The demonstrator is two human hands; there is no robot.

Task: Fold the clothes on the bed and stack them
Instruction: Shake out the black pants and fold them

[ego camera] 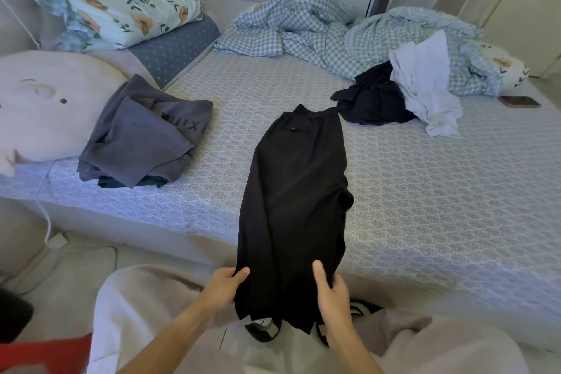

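Two hands hold one pair of black pants [296,191] by the near end. On the left hand [220,288] the fingers curl around the left corner, with the thumb on top of the cloth. On the right hand [332,294] the fingers pinch the right corner, thumb on top too. One end of the pants hangs past the near edge of the bed [425,191], and the waist end lies flat out toward the middle. One grey pile [142,136] of folded clothes sits to the left, close to the left edge and touching one big pink pillow [45,106]. Something dark green peeks out under that pile. Two loose clothes wait at the far right: one black top [373,100] and one white shirt [425,85] lying partly on it. One phone [520,101] lies just past them near the right edge. One checked blanket [334,33] is bunched up along the far side, and one flowery quilt [121,3] is at the far left corner. Bare sheet shows on both sides of the pants, with the most open room to the right.
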